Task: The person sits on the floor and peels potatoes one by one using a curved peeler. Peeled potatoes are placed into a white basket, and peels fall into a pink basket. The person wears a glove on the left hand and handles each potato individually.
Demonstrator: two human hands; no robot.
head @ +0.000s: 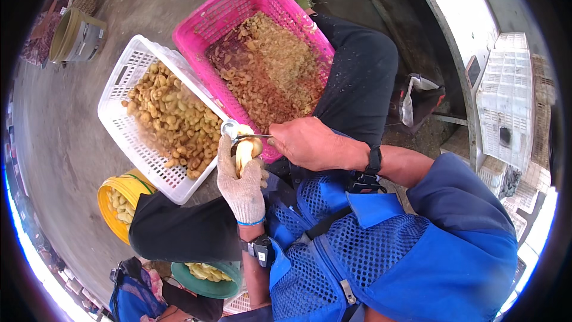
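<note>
My left hand (pixel 243 192), in a knitted work glove, grips a partly peeled knobby root (pixel 245 155), which looks like ginger. A shiny round metal piece (pixel 229 129) sits at one gloved fingertip; whether it is worn or joined to the tool cannot be made out. My bare right hand (pixel 313 143) holds a thin metal tool (pixel 254 136) whose end lies against the root's top. Beyond my hands stands a white plastic crate (pixel 154 184) heaped with unpeeled roots (pixel 172 116). A pink crate (pixel 192 38) beside it contains peelings and scraps (pixel 277 71).
A yellow bucket (pixel 105 188) and a green basin (pixel 183 279) hold pale pieces. Another person in blue (pixel 134 295) sits at lower left. A beige bucket (pixel 85 38) stands on the concrete floor (pixel 58 120). White crates (pixel 507 103) are stacked at right, near an open bag (pixel 418 103).
</note>
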